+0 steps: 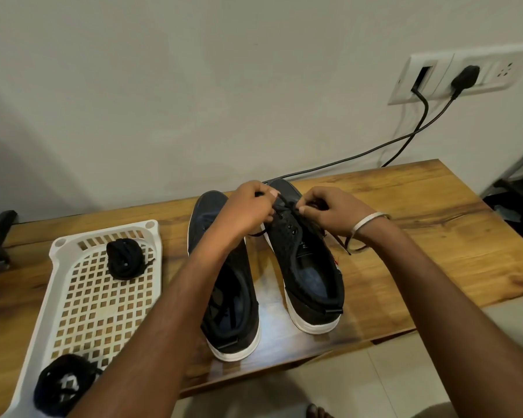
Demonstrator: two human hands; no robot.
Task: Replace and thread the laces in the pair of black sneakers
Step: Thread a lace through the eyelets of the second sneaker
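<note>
Tabletop (405, 212): wood, against wall; carries all items.
Tray (58, 297): white, perforated, left side; holds two black lace bundles (123, 260).
Left shoe (233, 297): black, white sole, unlaced.
Right shoe (308, 267): just beside it, toe to wall.
Left hand (248, 206): grip pinching lace (287, 206) at front eyelets.
Right hand (329, 211): grip pinching same lace.

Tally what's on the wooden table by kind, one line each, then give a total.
Black sneakers: 2 (left sneaker, right sneaker)
White plastic trays: 1 (tray)
Bundled black laces in the tray: 2 (far bundle, near bundle)
Laces being threaded: 1 (lace)
Total: 6
</note>
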